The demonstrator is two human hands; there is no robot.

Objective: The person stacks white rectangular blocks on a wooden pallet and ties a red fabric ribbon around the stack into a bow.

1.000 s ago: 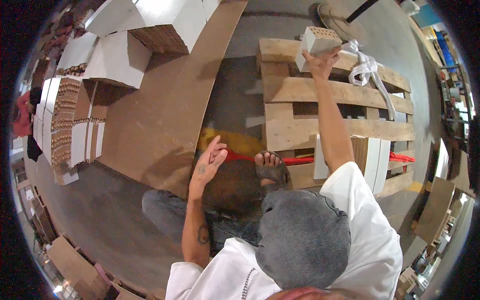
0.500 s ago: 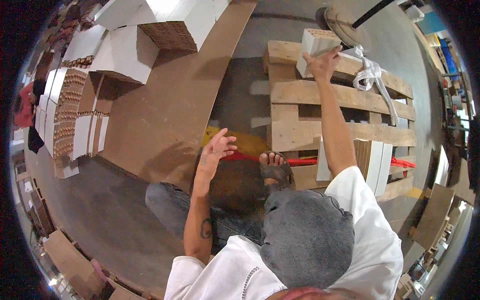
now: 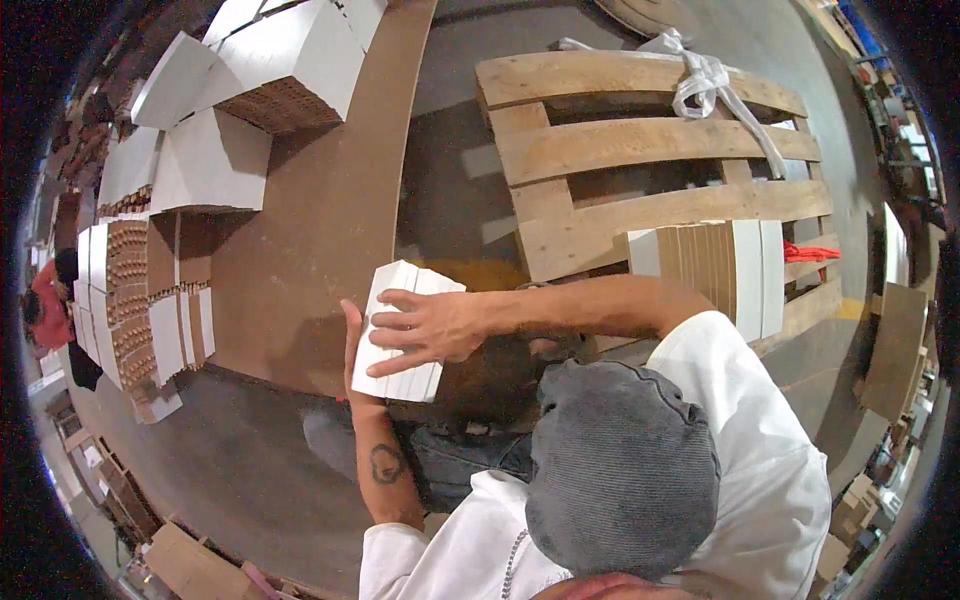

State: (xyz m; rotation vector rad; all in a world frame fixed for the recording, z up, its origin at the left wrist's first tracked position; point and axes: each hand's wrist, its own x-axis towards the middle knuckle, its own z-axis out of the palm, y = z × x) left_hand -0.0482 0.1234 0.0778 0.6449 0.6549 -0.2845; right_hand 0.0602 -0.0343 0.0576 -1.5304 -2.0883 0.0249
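Left of the pallet (image 3: 660,145), past a strip of floor (image 3: 450,190), lies the cardboard sheet (image 3: 310,215); farther left of the pallet stand the stacked blocks (image 3: 210,160). On the pallet's rear slat rests a knotted strip (image 3: 707,85), its tail hanging toward the right, and behind the pallet sits a round base (image 3: 645,12). A row of panels (image 3: 757,280) stands on the pallet's near right part, with a cloth (image 3: 812,252) just right of it. Nearer than the pallet and to its left, a bundle (image 3: 405,280) sits between the left hand (image 3: 354,345) and the right hand (image 3: 435,325).
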